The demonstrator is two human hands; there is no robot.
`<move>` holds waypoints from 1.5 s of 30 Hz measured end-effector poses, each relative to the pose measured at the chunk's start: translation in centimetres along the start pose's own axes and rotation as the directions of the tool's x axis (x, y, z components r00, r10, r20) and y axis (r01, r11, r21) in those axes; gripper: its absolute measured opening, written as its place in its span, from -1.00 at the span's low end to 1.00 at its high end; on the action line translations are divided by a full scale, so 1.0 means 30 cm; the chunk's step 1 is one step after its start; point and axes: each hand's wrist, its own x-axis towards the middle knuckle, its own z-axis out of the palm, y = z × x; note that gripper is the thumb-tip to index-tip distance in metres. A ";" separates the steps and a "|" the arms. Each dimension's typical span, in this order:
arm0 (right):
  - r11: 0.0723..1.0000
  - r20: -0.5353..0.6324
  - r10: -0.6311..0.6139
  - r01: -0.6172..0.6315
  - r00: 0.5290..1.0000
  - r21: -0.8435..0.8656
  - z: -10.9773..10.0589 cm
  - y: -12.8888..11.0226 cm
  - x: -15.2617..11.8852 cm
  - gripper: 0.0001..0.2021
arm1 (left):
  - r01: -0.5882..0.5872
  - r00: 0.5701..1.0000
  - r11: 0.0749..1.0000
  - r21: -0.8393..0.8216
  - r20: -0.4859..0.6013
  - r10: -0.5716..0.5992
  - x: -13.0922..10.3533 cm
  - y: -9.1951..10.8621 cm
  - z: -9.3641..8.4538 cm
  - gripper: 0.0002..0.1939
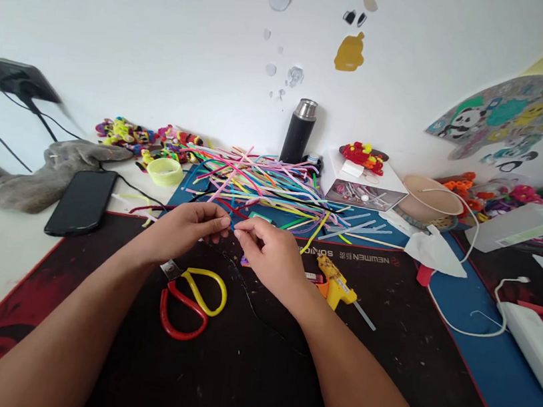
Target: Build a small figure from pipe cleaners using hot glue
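Note:
My left hand [191,227] and my right hand [272,252] meet over the back of the dark mat, fingertips almost touching. Both pinch a thin blue pipe cleaner [232,214], which shows as a short upright piece between them; the rest is hidden by the fingers. Just behind my hands lies a loose heap of coloured pipe cleaners [259,181]. Scissors with one red and one yellow handle [197,301] rest on the mat below my left hand. A yellow glue gun [337,285] with a clear stick lies right of my right wrist.
A black phone [80,202] and a roll of yellowish tape [165,172] are at the left. Against the wall stand a black flask [299,132] and a white box [365,186]. A white power strip [538,349] and cables occupy the right side of the mat [395,362].

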 end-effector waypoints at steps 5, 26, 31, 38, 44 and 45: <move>1.000 0.026 0.006 -0.005 1.000 -0.026 -0.008 -0.004 0.001 -0.90 | -0.032 0.999 0.993 0.118 0.014 0.031 -0.003 -0.001 -0.002 -0.55; 0.997 0.040 0.081 -0.081 0.996 -0.003 -0.009 -0.013 0.002 -0.90 | -0.092 0.995 0.981 0.168 -0.023 0.097 -0.013 0.015 -0.007 -0.58; 0.996 0.028 0.091 -0.091 0.995 0.008 -0.008 -0.009 0.001 -0.90 | -0.155 0.974 0.934 0.322 -0.107 0.198 -0.022 0.043 -0.002 -0.69; 0.997 0.029 0.070 -0.070 0.997 0.025 -0.007 -0.007 0.000 -0.90 | -0.275 0.938 0.843 0.463 -0.063 0.341 -0.024 0.049 0.021 -0.84; 0.997 0.030 0.075 -0.075 0.997 0.003 -0.006 -0.009 0.001 -0.90 | -0.338 0.910 0.785 0.520 -0.034 0.414 -0.025 0.054 0.023 -0.82; 0.997 0.030 0.075 -0.075 0.997 -0.002 -0.007 -0.010 0.001 -0.90 | -0.339 0.909 0.784 0.521 -0.034 0.416 -0.025 0.054 0.023 -0.80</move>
